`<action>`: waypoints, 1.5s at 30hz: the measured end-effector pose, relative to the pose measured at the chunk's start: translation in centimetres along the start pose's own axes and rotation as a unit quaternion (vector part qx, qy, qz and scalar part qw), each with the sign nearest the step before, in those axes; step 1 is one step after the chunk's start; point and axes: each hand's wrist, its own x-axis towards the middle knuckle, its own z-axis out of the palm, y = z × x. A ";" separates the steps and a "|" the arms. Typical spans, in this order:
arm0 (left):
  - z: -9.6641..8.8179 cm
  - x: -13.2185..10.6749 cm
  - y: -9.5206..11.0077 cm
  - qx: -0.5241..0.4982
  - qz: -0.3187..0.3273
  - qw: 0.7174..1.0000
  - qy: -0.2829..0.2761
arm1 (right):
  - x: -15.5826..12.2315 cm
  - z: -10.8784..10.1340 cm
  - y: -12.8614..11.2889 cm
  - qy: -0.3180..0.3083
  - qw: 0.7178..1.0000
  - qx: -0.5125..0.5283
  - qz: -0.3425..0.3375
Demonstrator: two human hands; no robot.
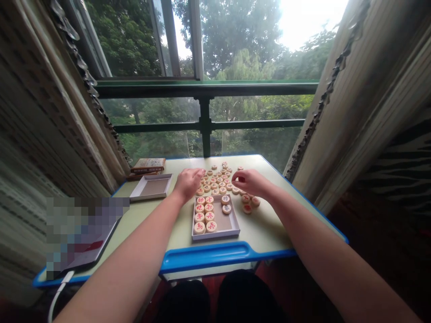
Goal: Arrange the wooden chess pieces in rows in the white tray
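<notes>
Round wooden Chinese chess pieces with red or dark characters lie spread at the middle of the table. At their left edge is my left hand, fingers reaching over them and partly hidden; I see nothing held in it. On the right side, my right hand has its fingers curled to a pinch above the pieces; whether a piece is between them I cannot make out. Nearer me stands a shallow white box. Two columns of red-marked pieces fill its left part, and two dark-marked pieces sit towards its upper right.
A second shallow box is at the left, before a stack of small boxes. A laptop-like device, partly blurred, has a white cable. The table's blue rim faces me; beyond are a green railing and curtains.
</notes>
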 end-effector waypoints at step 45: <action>0.1 0.8 -1.8 0.050 -0.038 0.996 0.065 | 0.7 2.4 1.2 -0.021 0.995 0.000 -0.098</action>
